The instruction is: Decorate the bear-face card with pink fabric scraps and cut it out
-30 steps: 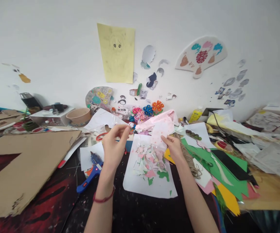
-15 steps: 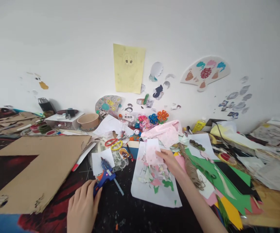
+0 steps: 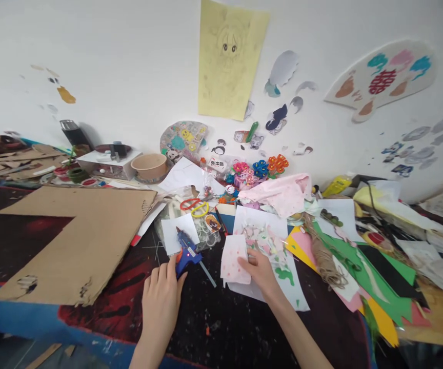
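Note:
My left hand (image 3: 163,294) is closed at the handle of a blue hot glue gun (image 3: 188,252), thumb on one side and fingers on the other. The gun's nozzle lies over a small white paper (image 3: 181,230), and a glue stick (image 3: 208,274) pokes out of its back. My right hand (image 3: 258,269) pinches a small pale pink spotted piece of fabric (image 3: 235,259) at its right edge. Below and behind that piece is a white sheet (image 3: 296,289) strewn with pink and green scraps (image 3: 269,243).
Cut cardboard (image 3: 79,230) covers the left of the dark table. Scissors with red and yellow handles (image 3: 194,205) lie beyond the glue gun. Pink cloth (image 3: 279,192) is heaped at the back. A twine bundle (image 3: 327,261) and green sheets (image 3: 379,287) lie at right.
My right hand has drawn the pink fabric piece off the scraps, toward me and the glue gun. My left hand stays at the gun. The camera view has tilted down and turned left.

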The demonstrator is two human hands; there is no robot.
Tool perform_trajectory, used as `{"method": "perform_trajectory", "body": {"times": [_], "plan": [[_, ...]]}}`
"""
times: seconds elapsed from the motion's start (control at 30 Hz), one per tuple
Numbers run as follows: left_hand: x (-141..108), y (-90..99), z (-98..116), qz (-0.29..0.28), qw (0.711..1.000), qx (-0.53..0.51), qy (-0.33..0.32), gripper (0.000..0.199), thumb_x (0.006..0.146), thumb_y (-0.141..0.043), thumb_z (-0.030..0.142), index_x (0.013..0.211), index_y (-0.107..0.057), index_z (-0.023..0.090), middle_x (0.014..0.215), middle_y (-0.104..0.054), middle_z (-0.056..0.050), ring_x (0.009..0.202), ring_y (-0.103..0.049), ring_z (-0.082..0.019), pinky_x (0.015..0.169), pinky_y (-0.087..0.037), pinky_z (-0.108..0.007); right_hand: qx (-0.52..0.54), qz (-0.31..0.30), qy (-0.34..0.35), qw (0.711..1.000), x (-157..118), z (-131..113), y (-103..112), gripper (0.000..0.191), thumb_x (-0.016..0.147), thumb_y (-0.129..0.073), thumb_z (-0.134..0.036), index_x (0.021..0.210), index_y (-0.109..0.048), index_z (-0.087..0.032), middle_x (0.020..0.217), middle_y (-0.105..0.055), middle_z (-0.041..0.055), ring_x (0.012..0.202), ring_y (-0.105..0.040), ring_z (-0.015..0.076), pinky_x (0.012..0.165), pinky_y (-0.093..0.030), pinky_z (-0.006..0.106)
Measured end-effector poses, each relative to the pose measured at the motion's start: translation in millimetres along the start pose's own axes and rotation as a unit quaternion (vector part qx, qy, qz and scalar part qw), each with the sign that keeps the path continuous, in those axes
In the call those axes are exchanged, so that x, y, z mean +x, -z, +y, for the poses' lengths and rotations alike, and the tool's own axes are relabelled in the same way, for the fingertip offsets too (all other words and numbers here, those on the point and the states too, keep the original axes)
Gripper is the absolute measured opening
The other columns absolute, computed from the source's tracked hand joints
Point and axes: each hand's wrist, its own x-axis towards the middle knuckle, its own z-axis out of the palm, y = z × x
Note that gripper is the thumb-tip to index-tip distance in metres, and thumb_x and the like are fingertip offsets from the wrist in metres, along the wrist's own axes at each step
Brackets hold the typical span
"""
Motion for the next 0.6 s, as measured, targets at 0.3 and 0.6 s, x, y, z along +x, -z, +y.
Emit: {"method": "perform_trajectory", "body": {"times": [0.3, 0.6], "plan": [[0.8, -11.0, 3.5, 0.009, 0.998, -0.059, 0.011, 0.047, 0.095, -0.043, 0.009, 0.141, -0.044, 0.006, 0.095, -0.057, -0.012, 0.086, -0.051, -0.027, 0.082, -0.043, -0.04, -0.358, 0.201, 0.141, 0.901, -27.1, -4.0, -1.2, 0.039, 0.089, -0.055, -0.036, 0.118, -0.065, -0.012, 0.099, -0.071, 0.0153, 0.092, -0.066, 0.0326, 0.087, -0.05, 0.052], [-5.7, -2.3, -14.0, -0.004, 0.978, -0.206, -0.02, 0.041, 0.097, -0.046, 0.017, 0.137, -0.044, 0.01, 0.102, -0.057, -0.011, 0.089, -0.05, -0.025, 0.08, -0.046, -0.037, -0.309, 0.058, 0.247, 0.917, -42.4, -8.9, -19.7, 0.022, 0.096, -0.053, -0.032, 0.104, -0.069, -0.02, 0.1, -0.07, 0.0085, 0.09, -0.064, 0.0228, 0.082, -0.053, 0.037]]}}
